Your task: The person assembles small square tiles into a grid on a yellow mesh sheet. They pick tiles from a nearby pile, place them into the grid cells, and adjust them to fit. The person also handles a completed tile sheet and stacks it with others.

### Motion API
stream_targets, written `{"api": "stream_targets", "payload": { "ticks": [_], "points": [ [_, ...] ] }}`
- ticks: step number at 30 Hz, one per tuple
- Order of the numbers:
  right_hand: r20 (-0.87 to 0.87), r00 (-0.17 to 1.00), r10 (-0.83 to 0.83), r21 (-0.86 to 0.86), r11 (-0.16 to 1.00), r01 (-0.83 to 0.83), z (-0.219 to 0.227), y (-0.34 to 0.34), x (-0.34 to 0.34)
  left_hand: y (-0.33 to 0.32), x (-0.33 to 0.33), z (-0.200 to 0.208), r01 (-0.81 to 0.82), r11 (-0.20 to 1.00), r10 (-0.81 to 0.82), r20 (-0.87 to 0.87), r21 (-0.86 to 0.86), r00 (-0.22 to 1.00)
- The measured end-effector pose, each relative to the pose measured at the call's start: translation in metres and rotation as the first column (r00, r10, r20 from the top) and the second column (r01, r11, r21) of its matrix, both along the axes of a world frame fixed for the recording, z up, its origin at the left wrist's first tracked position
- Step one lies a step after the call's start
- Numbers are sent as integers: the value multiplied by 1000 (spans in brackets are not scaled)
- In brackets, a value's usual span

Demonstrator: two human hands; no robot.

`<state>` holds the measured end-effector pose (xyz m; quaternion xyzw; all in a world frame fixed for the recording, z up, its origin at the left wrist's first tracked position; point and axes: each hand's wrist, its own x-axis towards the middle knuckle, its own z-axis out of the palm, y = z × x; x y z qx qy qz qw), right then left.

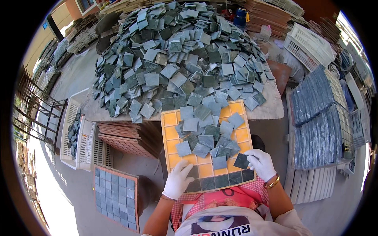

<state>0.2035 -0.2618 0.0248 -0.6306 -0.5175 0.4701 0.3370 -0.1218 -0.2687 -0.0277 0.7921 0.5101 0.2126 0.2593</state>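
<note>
A yellow grid tray (170,131) with pale dividers rests against the table edge and my lap. Dark green tiles (221,181) fill its nearest row, and a heap of loose square stone tiles (205,140) lies over its middle. Both my hands wear white gloves. My left hand (178,180) is at the tray's near left corner, thumb and fingers around a dark tile (193,172) lying in the grid; some fingertips are hidden. Between thumb and fingers, my right hand (260,163) pinches a dark square tile (241,161), tilted above the tray's right side.
A large pile of green-grey tiles (185,59) covers the table (271,112). On the left are a white crate (80,157) and a panel of set tiles (116,196). Stacked tile sheets (317,118) and white crates (309,45) stand on the right. Brown boards (124,137) lean below the table.
</note>
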Motion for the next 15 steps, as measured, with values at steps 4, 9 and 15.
{"api": "stream_targets", "payload": {
  "ticks": [4, 9, 15],
  "points": [
    [-71, 998, -1, -16, 1000, -1, -5, -5, -1, 3, 27, 52, -18, 999, 5, -305, -39, 952],
    [-91, 996, 4, 35, 999, -1, -4, -5, -4, 16, 87, 38, 51, 993, -36, -146, 103, 989],
    [-101, 994, -32, 8, 999, 33, -5, -9, 10, 20, 90, 16, 18, 985, -30, 70, 170, 997]
  ]
}}
